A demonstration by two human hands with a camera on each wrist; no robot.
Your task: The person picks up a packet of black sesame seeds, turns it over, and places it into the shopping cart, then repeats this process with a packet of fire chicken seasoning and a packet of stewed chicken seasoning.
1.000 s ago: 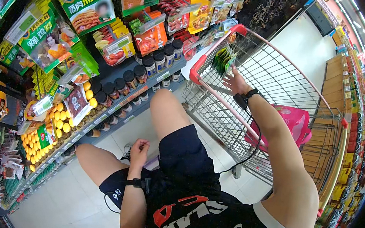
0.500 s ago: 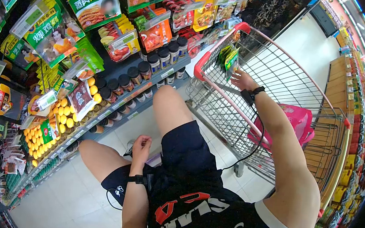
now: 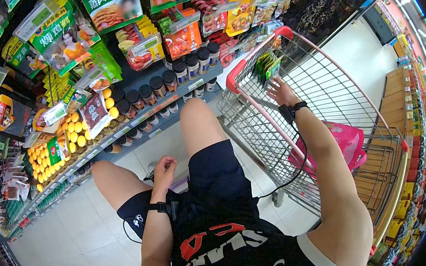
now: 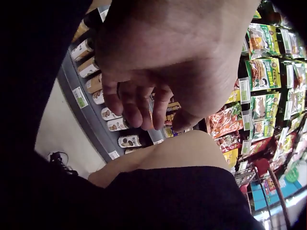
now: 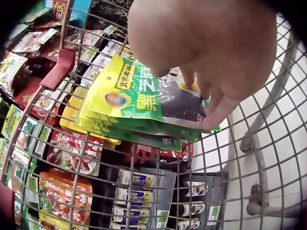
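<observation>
My right hand [image 3: 283, 94] is inside the shopping cart [image 3: 331, 67], at its far left end by the red corner. Its fingers are spread and extended at the edge of a stack of green and yellow seasoning packets [image 3: 266, 68]. In the right wrist view the packets [image 5: 148, 103] lie overlapped against the cart's wire wall, black seeds pictured on the front one. The fingertips are right at their lower corner, partly hidden behind the palm. My left hand [image 3: 165, 169] hangs over the lap, fingers loosely curled with nothing in them; the left wrist view shows its palm [image 4: 163, 62].
A pink bag [image 3: 340, 142] lies in the cart. On the left, shelves hold hanging seasoning packets [image 3: 109, 3], dark-lidded jars [image 3: 169, 80] and many yellow-capped containers [image 3: 74, 133]. The person's bent knee [image 3: 194, 112] is between shelf and cart. More goods line the far right.
The head view has shifted slightly. My right hand stays beside the packets in the cart, its fingers changing pose a little. My left hand keeps its place over the lap.
</observation>
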